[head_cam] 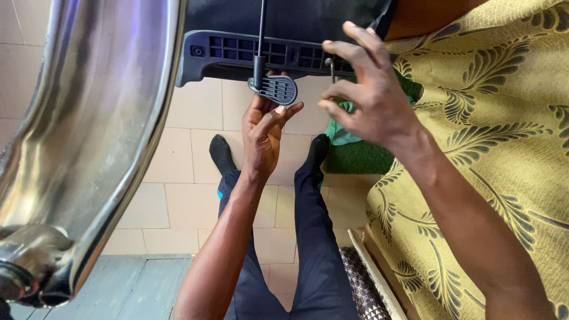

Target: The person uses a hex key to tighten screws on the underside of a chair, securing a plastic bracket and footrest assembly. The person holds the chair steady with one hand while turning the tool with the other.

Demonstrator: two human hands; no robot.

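Chrome chair leg (pixel 89 136) at left. Left hand (pixel 264 133) fingers close on the paddle lever (pixel 274 89) under the black seat base (pixel 249 50). Right hand (pixel 367 98) pinches a small metal pin (pixel 332 68) there. Risk: pin slips, falls to the tiled floor (pixel 184 201)

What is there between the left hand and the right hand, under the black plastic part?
Head view: between the left hand and the right hand lies no object; behind the gap show beige floor tiles, a socked foot and green cloth.
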